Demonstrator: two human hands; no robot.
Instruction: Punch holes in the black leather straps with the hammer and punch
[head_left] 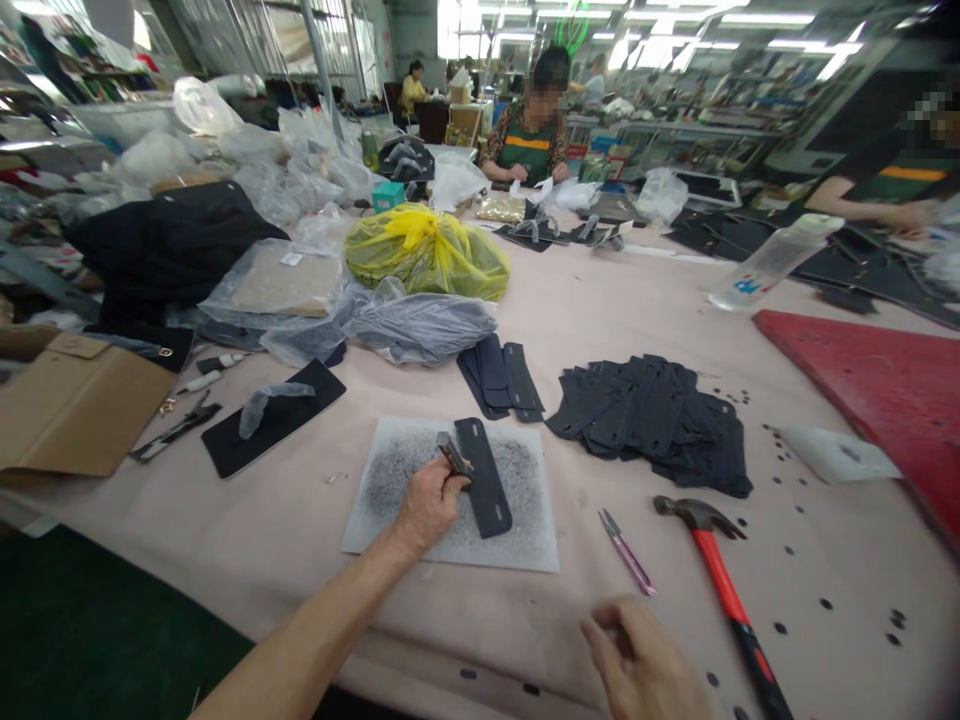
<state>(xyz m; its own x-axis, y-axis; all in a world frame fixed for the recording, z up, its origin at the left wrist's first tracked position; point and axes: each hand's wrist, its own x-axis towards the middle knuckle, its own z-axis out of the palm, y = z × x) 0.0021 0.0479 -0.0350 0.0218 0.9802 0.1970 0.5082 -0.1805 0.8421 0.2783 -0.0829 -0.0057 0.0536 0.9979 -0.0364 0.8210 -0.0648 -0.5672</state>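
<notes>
My left hand (431, 510) is closed around a metal punch (452, 453), holding it over a dark strip (487, 490) with a slot near each end. The strip lies on a pale, scuffed cutting board (536, 545). Low in the view, my right hand (649, 660) hovers near the table's front edge with its fingers loosely curled and apart, and I see nothing in it. Beside it lie pink-handled thread snips (628, 553) and a claw hammer (724, 580) with a red and black handle.
A heap of dark strips (652, 415) lies right of the board; a few more strips (499, 375) lie behind it. Bagged goods, including a yellow bag (427, 255), crowd the back left. A red board (862, 400) and a clear bottle (776, 262) stand right. People work across the table.
</notes>
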